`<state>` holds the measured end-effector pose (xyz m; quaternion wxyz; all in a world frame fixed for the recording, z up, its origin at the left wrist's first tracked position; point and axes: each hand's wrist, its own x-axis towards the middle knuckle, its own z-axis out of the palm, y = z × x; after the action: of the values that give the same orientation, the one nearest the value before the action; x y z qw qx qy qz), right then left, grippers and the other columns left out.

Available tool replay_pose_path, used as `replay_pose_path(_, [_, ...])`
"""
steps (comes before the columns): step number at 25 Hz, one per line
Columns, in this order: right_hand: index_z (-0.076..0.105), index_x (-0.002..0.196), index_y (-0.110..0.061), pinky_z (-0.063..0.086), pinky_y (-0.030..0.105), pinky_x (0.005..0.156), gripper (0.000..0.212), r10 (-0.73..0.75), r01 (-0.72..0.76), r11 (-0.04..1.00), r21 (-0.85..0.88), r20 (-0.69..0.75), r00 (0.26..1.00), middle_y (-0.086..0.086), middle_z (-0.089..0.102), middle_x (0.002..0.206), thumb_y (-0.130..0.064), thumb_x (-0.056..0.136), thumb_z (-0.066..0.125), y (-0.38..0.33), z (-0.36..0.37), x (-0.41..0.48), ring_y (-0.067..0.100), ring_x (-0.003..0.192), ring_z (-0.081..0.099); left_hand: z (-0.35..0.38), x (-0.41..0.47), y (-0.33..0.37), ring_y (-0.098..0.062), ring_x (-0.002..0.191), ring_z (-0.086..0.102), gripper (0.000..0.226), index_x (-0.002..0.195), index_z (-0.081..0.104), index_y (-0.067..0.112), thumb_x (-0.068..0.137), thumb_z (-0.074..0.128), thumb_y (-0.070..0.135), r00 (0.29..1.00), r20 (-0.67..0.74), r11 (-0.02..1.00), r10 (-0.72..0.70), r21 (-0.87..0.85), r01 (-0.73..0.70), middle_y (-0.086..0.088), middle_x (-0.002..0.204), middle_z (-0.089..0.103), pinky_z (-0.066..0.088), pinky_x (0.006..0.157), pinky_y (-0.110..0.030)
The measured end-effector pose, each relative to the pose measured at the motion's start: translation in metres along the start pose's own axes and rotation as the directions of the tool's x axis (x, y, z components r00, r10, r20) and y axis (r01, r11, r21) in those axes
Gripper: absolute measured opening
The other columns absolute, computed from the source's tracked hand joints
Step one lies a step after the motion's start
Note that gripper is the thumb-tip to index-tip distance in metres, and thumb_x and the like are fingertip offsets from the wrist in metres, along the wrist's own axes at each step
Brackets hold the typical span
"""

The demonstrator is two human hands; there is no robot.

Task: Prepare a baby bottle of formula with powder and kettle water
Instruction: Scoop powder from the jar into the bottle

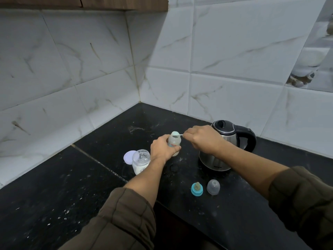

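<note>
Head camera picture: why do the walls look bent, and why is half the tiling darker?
Head view: the wide-angle lens bows the tiled wall lines and stretches the sleeves at the edges; a slanting shadow dims the left tiles while the right side is lit; the steel kettle shows soft reflections; the bottle and scoop look small and soft, lacking fine detail.

Black countertop — kettle, powder jar, lid, teat ring, clear cap.
</note>
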<state>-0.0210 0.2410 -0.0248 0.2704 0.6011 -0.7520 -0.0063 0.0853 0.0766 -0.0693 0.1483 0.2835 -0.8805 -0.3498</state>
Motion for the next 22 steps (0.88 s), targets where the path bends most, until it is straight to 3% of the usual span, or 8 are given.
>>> replay_pose_path(4, [0.070,0.080,-0.012,0.036,0.027,0.042,0.017,0.021,-0.021,0.997,0.077,0.002,1.000,0.002,0.065,0.072,-0.006,0.070,0.082,0.000,0.006,-0.004,0.028,0.057,0.064,0.002,0.000,-0.002,-0.019,0.108,0.068,0.059,0.128,0.070,0.028,0.074,0.090,0.041,1.000,0.018,1.000,-0.001,0.007,0.001,0.003,0.113,0.075,0.051,0.091,-0.034])
replay_pose_path(6, [0.073,0.083,-0.014,0.046,0.032,0.047,0.003,0.145,-0.133,0.969,0.209,-0.042,0.989,0.002,0.067,0.073,-0.011,0.081,0.072,0.000,0.003,-0.003,0.031,0.059,0.066,0.004,-0.001,-0.005,-0.019,0.107,0.068,0.058,0.126,0.070,0.029,0.073,0.090,0.041,0.999,0.028,1.000,-0.021,0.000,0.021,0.004,0.111,0.076,0.052,0.092,-0.035])
replay_pose_path(7, [0.075,0.084,-0.016,0.051,0.035,0.052,0.007,0.227,-0.201,0.937,0.287,-0.060,0.972,0.000,0.069,0.074,-0.014,0.082,0.068,0.000,0.000,-0.001,0.030,0.061,0.067,0.005,-0.001,-0.007,-0.020,0.107,0.068,0.058,0.125,0.071,0.030,0.072,0.091,0.042,0.999,0.036,0.999,-0.037,-0.001,0.037,0.004,0.110,0.076,0.053,0.093,-0.036])
replay_pose_path(9, [0.078,0.082,-0.020,0.056,0.035,0.064,0.013,0.393,-0.348,0.828,0.439,-0.012,0.920,-0.006,0.071,0.071,-0.015,0.081,0.066,0.001,-0.007,0.003,0.023,0.064,0.068,0.010,-0.002,-0.013,-0.021,0.107,0.068,0.058,0.122,0.071,0.029,0.070,0.092,0.042,0.995,0.066,0.998,-0.070,0.007,0.070,0.003,0.110,0.076,0.053,0.094,-0.037])
replay_pose_path(11, [0.079,0.079,-0.023,0.055,0.028,0.071,0.013,0.514,-0.507,0.657,0.558,0.161,0.843,-0.012,0.070,0.067,-0.014,0.081,0.070,0.005,-0.011,0.008,0.011,0.064,0.066,0.016,-0.003,-0.021,-0.020,0.106,0.068,0.056,0.118,0.071,0.028,0.068,0.093,0.040,0.988,0.108,0.994,-0.107,0.008,0.107,0.003,0.108,0.076,0.054,0.094,-0.037])
replay_pose_path(16, [0.078,0.072,-0.017,0.062,0.032,0.075,0.016,0.580,-0.707,0.281,0.649,0.471,0.664,0.003,0.075,0.064,-0.004,0.076,0.069,0.005,-0.007,0.012,0.013,0.061,0.071,0.032,-0.011,-0.036,-0.020,0.106,0.067,0.049,0.111,0.067,0.029,0.069,0.092,0.035,0.967,0.204,0.988,-0.154,0.010,0.155,0.004,0.106,0.073,0.055,0.095,-0.040])
replay_pose_path(22, [0.078,0.068,-0.012,0.063,0.032,0.068,0.022,0.557,-0.764,0.165,0.623,0.581,0.594,0.010,0.075,0.064,0.003,0.080,0.068,0.003,0.007,0.014,0.018,0.059,0.072,0.042,-0.014,-0.046,-0.022,0.111,0.065,0.054,0.122,0.065,0.026,0.075,0.090,0.034,0.953,0.250,0.985,-0.170,0.057,0.161,0.002,0.114,0.072,0.053,0.096,-0.039])
